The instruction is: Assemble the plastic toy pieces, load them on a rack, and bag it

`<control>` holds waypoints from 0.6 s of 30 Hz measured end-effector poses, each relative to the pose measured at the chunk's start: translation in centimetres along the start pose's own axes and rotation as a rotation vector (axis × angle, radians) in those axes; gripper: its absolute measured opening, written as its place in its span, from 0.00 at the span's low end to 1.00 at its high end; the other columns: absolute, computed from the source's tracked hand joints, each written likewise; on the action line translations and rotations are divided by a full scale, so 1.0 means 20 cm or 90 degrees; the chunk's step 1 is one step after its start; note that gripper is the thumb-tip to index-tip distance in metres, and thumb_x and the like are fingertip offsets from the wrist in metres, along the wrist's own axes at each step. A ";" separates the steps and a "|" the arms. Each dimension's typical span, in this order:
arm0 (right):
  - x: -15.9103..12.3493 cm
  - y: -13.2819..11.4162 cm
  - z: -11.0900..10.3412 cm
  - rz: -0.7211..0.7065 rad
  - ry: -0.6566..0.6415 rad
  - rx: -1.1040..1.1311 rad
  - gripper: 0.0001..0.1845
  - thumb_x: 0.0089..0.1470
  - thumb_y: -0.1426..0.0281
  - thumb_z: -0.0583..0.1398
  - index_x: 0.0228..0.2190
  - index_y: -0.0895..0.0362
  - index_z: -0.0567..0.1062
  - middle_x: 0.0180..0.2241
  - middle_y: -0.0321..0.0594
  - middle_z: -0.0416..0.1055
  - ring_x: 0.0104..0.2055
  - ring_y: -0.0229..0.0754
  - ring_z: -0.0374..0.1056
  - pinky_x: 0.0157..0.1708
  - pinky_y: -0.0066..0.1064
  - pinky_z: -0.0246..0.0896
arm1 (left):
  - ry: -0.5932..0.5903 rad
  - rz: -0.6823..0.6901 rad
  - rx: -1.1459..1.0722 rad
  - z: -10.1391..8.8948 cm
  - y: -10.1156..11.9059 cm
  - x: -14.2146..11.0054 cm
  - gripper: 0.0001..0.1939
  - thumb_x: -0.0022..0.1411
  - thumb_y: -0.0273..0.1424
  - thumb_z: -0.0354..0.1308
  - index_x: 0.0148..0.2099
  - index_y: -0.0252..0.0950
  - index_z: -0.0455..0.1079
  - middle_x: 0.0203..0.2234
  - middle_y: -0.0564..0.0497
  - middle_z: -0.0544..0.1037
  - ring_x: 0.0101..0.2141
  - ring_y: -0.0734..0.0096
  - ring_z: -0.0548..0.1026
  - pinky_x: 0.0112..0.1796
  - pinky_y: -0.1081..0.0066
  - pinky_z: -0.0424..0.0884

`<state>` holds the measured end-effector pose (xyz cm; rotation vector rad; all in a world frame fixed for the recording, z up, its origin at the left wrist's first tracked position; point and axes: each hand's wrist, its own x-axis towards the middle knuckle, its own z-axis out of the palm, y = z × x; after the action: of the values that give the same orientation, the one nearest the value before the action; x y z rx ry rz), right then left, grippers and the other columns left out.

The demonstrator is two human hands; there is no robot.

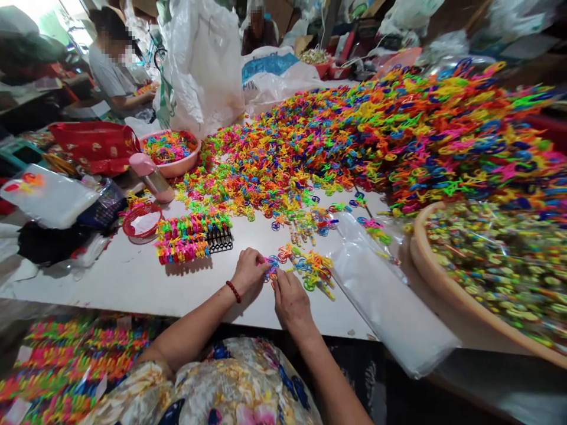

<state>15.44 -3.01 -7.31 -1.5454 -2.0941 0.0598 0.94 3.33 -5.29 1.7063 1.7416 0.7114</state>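
Note:
My left hand [248,270], with a dark red bead bracelet on its wrist, is closed in a pinch at the left side of a small blue and pink plastic toy piece [271,269]. From the other side my right hand [292,297] pinches the same piece, its fingertips partly hiding it. Just beyond and right of my fingers lies a small cluster of similar pieces [315,267] in yellow, orange, blue and green. To the left, a black rack [220,241] with slots carries rows of bright toy pieces [183,239]; its right end is bare.
A large heap of bright pieces [336,141] covers the back of the white table [146,295]. Clear plastic bags [390,301] lie at right, beside a big tub rim [460,283]. At left are a red basket [142,223], a pink-lidded flask [152,179] and a co-worker [113,71].

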 end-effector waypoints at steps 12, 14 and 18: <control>0.07 0.08 0.05 0.030 -0.020 -0.073 0.20 0.64 0.72 0.51 0.55 0.62 0.69 0.35 0.47 0.69 0.37 0.47 0.65 0.37 0.35 0.61 | -0.009 -0.040 -0.208 0.02 0.02 0.01 0.07 0.53 0.27 0.62 0.36 0.36 0.67 0.29 0.54 0.72 0.32 0.71 0.68 0.35 0.71 0.64; 0.08 0.08 0.05 0.033 -0.020 -0.072 0.20 0.64 0.72 0.51 0.55 0.62 0.69 0.35 0.47 0.69 0.37 0.47 0.65 0.38 0.35 0.62 | 0.013 -0.053 -0.269 0.03 0.04 0.01 0.04 0.55 0.27 0.60 0.33 0.37 0.67 0.26 0.55 0.70 0.29 0.73 0.67 0.33 0.72 0.62; 0.11 0.09 0.03 0.032 -0.021 -0.062 0.21 0.65 0.71 0.50 0.56 0.65 0.68 0.36 0.49 0.71 0.38 0.48 0.67 0.39 0.37 0.65 | 0.132 -0.085 -0.458 0.00 0.10 0.03 0.07 0.56 0.32 0.61 0.37 0.36 0.69 0.27 0.54 0.71 0.28 0.75 0.69 0.32 0.74 0.64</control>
<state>16.38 -0.21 -7.51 -1.6645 -2.1122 0.0010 2.22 4.00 -3.89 1.0427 1.4482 1.2941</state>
